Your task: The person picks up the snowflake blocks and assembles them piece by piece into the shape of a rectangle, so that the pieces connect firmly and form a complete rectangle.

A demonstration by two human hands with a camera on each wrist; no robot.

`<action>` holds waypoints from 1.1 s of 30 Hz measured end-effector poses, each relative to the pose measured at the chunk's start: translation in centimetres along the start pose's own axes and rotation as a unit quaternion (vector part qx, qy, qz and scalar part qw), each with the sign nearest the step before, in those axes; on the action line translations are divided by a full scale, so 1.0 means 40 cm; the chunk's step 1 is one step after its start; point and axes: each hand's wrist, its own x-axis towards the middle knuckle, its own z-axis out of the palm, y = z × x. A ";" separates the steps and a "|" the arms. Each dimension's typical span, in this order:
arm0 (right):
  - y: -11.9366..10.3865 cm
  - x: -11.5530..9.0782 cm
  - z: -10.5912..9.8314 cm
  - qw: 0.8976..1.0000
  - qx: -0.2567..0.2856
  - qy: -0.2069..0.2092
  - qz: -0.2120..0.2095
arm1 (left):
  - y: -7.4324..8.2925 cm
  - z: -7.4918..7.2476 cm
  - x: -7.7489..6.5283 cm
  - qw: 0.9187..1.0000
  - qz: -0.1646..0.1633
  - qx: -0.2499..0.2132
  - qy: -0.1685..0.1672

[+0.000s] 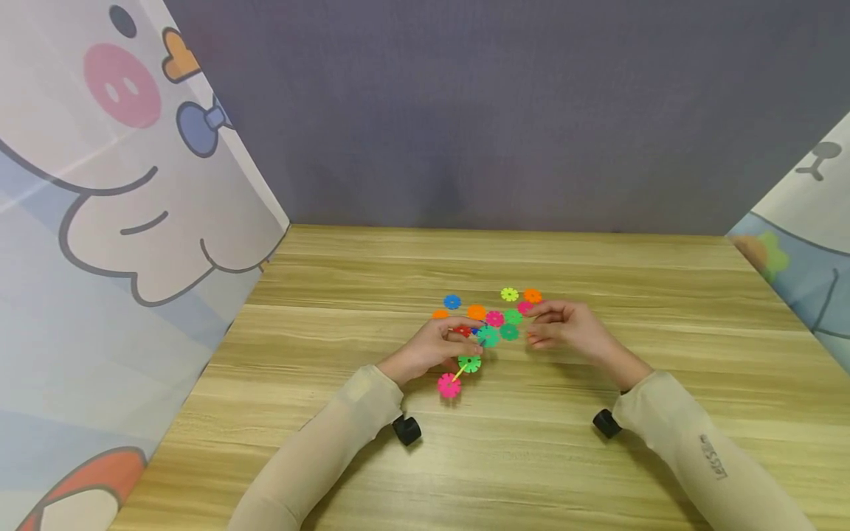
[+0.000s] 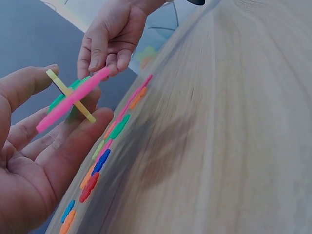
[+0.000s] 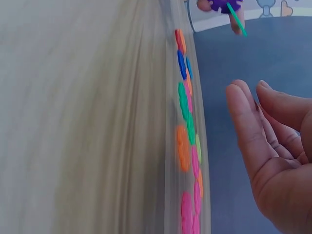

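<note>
My left hand [image 1: 432, 348] holds several joined plastic snowflake discs above the table, thumb and fingers around them. A pink disc [image 1: 448, 386] forms the near end of this piece. Behind it come a yellow disc [image 2: 57, 81] seen edge-on and a green disc [image 1: 469, 361]. A teal disc [image 1: 488, 337] shows at the fingertips. In the right wrist view, a purple disc [image 3: 222, 5] of the piece appears at the top. My right hand [image 1: 567, 326] hovers at the right of the loose discs, its fingers bent loosely and nothing between them.
Loose discs lie flat on the wooden table [image 1: 531, 457] beyond my hands, including a blue one [image 1: 452, 302], an orange one [image 1: 476, 313] and a yellow-green one [image 1: 509, 294]. A grey panel [image 1: 465, 110] stands at the back, with cartoon-printed walls [image 1: 40, 243] at the sides.
</note>
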 end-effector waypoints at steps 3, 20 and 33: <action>-0.001 -0.005 -0.013 1.000 -0.003 0.004 0.005 | -0.001 -0.003 -0.003 1.000 0.001 0.001 0.002; 0.004 -0.002 -0.041 0.991 -0.133 0.005 0.029 | 0.002 -0.006 -0.011 1.000 -0.002 0.008 0.010; 0.002 0.027 -0.049 0.968 -0.242 -0.025 0.064 | -0.001 -0.006 -0.011 1.000 -0.006 0.002 0.012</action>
